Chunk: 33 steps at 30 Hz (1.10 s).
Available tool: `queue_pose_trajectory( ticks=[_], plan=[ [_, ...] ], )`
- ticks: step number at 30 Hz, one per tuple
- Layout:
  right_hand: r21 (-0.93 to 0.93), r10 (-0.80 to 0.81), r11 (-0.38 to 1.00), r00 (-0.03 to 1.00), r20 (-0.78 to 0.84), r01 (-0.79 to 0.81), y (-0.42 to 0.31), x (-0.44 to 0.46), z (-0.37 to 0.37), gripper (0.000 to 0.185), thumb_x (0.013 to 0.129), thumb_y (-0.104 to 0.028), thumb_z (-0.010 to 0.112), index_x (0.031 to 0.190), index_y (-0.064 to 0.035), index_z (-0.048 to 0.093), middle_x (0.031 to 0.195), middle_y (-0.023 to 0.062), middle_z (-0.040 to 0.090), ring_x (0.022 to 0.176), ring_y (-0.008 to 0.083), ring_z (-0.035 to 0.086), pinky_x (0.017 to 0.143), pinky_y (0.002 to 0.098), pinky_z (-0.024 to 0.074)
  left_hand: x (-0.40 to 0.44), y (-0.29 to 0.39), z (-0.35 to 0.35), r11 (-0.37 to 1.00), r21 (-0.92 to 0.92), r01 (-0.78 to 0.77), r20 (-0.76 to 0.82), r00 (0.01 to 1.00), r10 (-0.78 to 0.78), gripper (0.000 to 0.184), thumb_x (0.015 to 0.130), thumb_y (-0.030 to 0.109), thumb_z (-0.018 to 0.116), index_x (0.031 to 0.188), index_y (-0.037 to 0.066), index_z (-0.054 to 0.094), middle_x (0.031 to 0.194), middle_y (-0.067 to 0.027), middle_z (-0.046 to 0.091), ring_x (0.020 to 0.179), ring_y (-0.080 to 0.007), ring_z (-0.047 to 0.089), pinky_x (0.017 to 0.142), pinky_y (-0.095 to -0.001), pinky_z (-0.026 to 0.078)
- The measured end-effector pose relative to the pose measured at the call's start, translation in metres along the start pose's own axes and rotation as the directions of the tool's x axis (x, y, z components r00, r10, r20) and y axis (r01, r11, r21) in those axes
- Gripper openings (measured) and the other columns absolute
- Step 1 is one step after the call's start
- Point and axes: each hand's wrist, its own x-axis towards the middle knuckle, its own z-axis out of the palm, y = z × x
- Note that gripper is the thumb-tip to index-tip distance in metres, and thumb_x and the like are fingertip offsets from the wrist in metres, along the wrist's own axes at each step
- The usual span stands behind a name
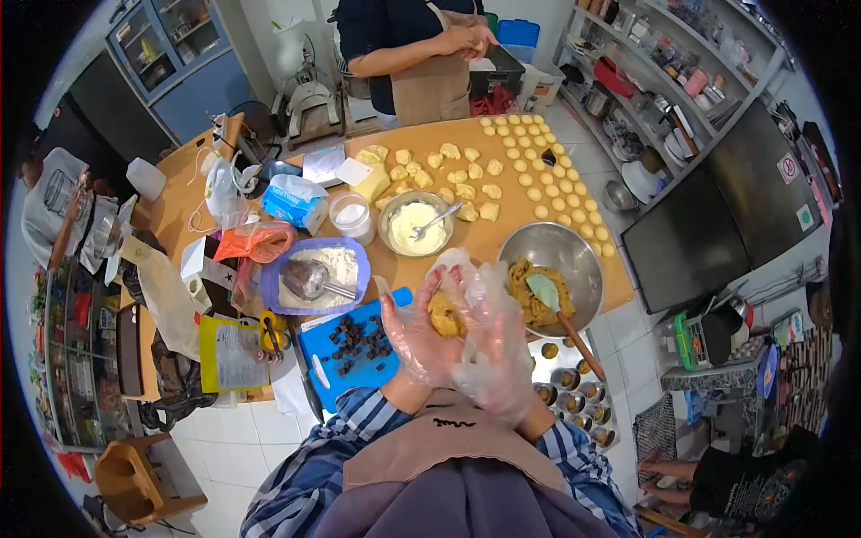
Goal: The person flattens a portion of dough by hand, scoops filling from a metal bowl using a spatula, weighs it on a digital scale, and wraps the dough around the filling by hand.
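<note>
A piece of yellow-brown dough rests in my left hand, which wears a clear plastic glove and cups it in the palm and fingers. My right hand, in a loose, baggy plastic glove, is alongside with its fingers stretched out. Its inner edge is close against the dough; whether they touch is hard to make out. Just beyond it stands a steel bowl of brown dough with a green spatula in it. A blue cutting board with dark chopped cubes lies left of my left hand.
A metal bowl of cream with a fork, a purple tub of flour and yellow dough pieces fill the table. Dough balls line its far right. A filled muffin tray sits below the steel bowl. A person stands opposite.
</note>
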Motion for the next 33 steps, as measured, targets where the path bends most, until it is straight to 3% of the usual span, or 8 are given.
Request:
queue_pose_trajectory(
  ticks=[5, 10, 15, 22, 26, 29, 31, 33],
  plan=[
    [-0.055, -0.041, 0.997, 0.993, 0.11, 0.048, 0.01, -0.012, 0.008, 0.09, 0.073, -0.056, 0.063, 0.142, -0.0065, 0.035, 0.147, 0.0157, 0.032, 0.135, 0.0403, 0.027, 0.111, 0.0534, 0.013, 0.007, 0.0, -0.017, 0.986, 0.161, -0.047, 0.188, 0.982, 0.016, 0.088, 0.083, 0.073, 0.032, 0.136, 0.004, 0.042, 0.144, -0.0159, 0.037, 0.132, -0.0297, 0.035, 0.11, -0.0475, 0.025],
    [0.457, 0.19, 0.869, 0.981, 0.043, -0.188, 0.012, -0.014, -0.003, 0.076, 0.083, -0.054, 0.052, 0.141, -0.0062, 0.037, 0.147, 0.0182, 0.034, 0.134, 0.0397, 0.03, 0.111, 0.0544, 0.0092, 0.005, 0.003, 0.001, 0.998, 0.058, 0.007, 0.132, 0.991, -0.014, 0.09, 0.082, 0.074, 0.032, 0.14, 0.005, 0.037, 0.143, -0.0156, 0.038, 0.132, -0.0296, 0.036, 0.109, -0.0445, 0.028],
    [-0.082, 0.052, 0.995, 0.998, -0.027, -0.054, -0.019, 0.026, -0.029, 0.071, 0.088, -0.052, 0.047, 0.142, -0.0073, 0.036, 0.147, 0.0154, 0.036, 0.137, 0.0332, 0.029, 0.112, 0.0452, 0.0119, 0.004, 0.003, 0.005, 0.996, 0.068, 0.051, 0.135, 0.989, -0.059, 0.091, 0.082, 0.074, 0.033, 0.143, 0.007, 0.033, 0.145, -0.0151, 0.037, 0.134, -0.03, 0.035, 0.108, -0.0445, 0.03],
    [0.269, 0.118, 0.959, 0.99, -0.079, -0.093, 0.024, -0.012, -0.009, 0.068, 0.092, -0.056, 0.031, 0.145, -0.013, 0.031, 0.142, 0.0129, 0.043, 0.138, 0.03, 0.03, 0.115, 0.0462, 0.011, -0.001, 0.01, 0.006, 0.967, 0.088, 0.241, 0.19, 0.949, -0.253, 0.096, 0.08, 0.078, 0.033, 0.146, 0.008, 0.027, 0.148, -0.0143, 0.032, 0.132, -0.0306, 0.037, 0.108, -0.0521, 0.028],
    [0.217, 0.043, 0.975, 0.998, 0.052, -0.054, 0.009, 0.004, -0.041, 0.07, 0.08, -0.045, 0.059, 0.138, -0.0098, 0.043, 0.149, 0.0166, 0.029, 0.131, 0.0358, 0.038, 0.11, 0.0558, 0.0144, 0.006, 0.01, -0.004, 0.885, -0.016, 0.466, 0.307, 0.845, -0.439, 0.098, 0.078, 0.081, 0.032, 0.143, 0.007, 0.032, 0.144, -0.0165, 0.036, 0.13, -0.0335, 0.039, 0.107, -0.0567, 0.028],
    [0.247, 0.103, 0.961, 0.99, 0.1, -0.125, 0.009, 0.003, -0.045, 0.066, 0.08, -0.043, 0.059, 0.136, -0.0104, 0.046, 0.145, 0.0164, 0.037, 0.129, 0.0337, 0.041, 0.111, 0.0565, 0.0134, 0.009, 0.012, -0.016, 0.8, -0.13, 0.585, 0.416, 0.765, -0.492, 0.1, 0.077, 0.082, 0.031, 0.143, 0.007, 0.034, 0.143, -0.0166, 0.038, 0.131, -0.0356, 0.037, 0.107, -0.0597, 0.026],
    [0.051, 0.027, 0.998, 0.981, 0.193, -0.037, -0.005, 0.015, -0.051, 0.066, 0.079, -0.043, 0.061, 0.134, -0.011, 0.047, 0.14, 0.0157, 0.043, 0.13, 0.032, 0.041, 0.111, 0.0566, 0.0123, 0.01, 0.01, -0.014, 0.791, -0.157, 0.591, 0.373, 0.777, -0.506, 0.1, 0.077, 0.082, 0.031, 0.143, 0.006, 0.033, 0.143, -0.0169, 0.037, 0.132, -0.0364, 0.036, 0.107, -0.0608, 0.026],
    [0.448, 0.126, 0.884, 0.991, 0.053, -0.136, 0.011, 0.001, -0.029, 0.072, 0.078, -0.05, 0.06, 0.135, -0.0102, 0.045, 0.137, 0.0159, 0.046, 0.13, 0.0315, 0.04, 0.11, 0.0584, 0.0104, 0.012, 0.007, -0.008, 0.844, -0.086, 0.529, 0.245, 0.833, -0.496, 0.1, 0.078, 0.081, 0.03, 0.144, 0.006, 0.031, 0.144, -0.0171, 0.037, 0.133, -0.0367, 0.035, 0.106, -0.0618, 0.025]
  ],
)
